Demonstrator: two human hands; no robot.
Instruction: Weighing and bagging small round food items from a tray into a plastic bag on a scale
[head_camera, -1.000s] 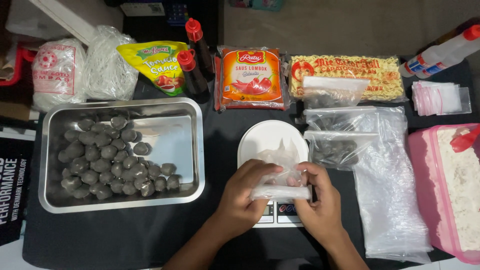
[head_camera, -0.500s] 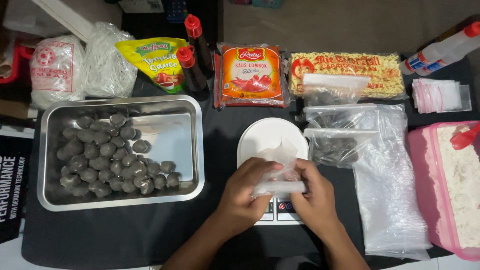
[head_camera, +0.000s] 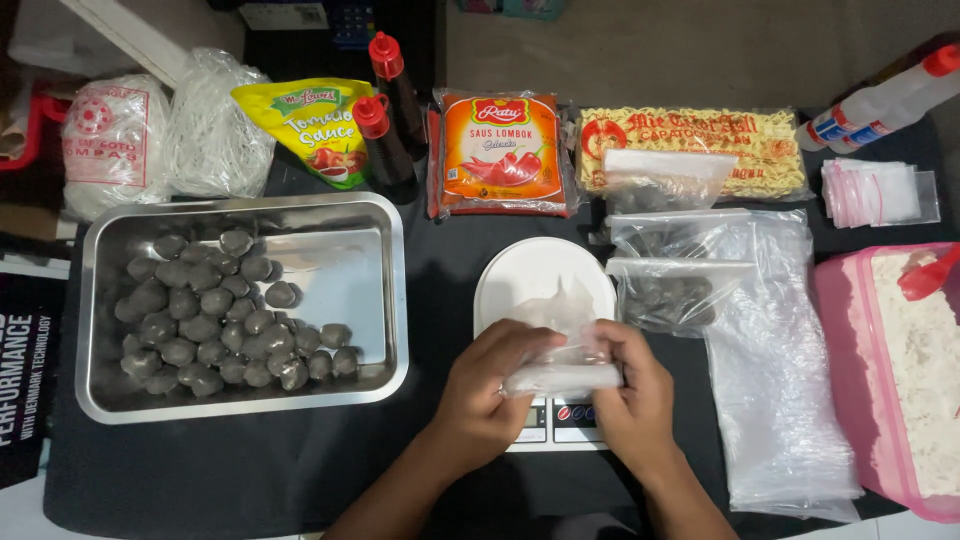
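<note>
Pinching a small clear plastic bag (head_camera: 565, 362) between both hands, the person holds it just above the white kitchen scale (head_camera: 545, 290), right over the edge where the round platter meets the button panel. The left hand (head_camera: 488, 395) has thumb and fingers closed on the bag's left end; the right hand (head_camera: 632, 398) grips its right end the same way, fingers curled in and pressed on the film. The bag looks thin, soft and slick, the kind that crumples and clings to itself, so I'd judge it weighs next to nothing and gives no resistance. I cannot tell whether anything is inside it yet. The sensible place to grip is at the mouth, one layer in each hand, since the film would likely slide if taken flat.

To the left sits a steel tray (head_camera: 385, 300) with a heap of dark grey round balls (head_camera: 215, 325) filling its left half. To the right, three filled bags (head_camera: 670, 290) lie in a column, resting partly on a stack of flat clear bags (head_camera: 780, 400). A pink tub of white flour (head_camera: 900, 380) stands at the far right. Along the back are two red-capped sauce bottles (head_camera: 385, 120), an orange sauce packet (head_camera: 500, 155) and a pack of dry noodles (head_camera: 690, 145).
</note>
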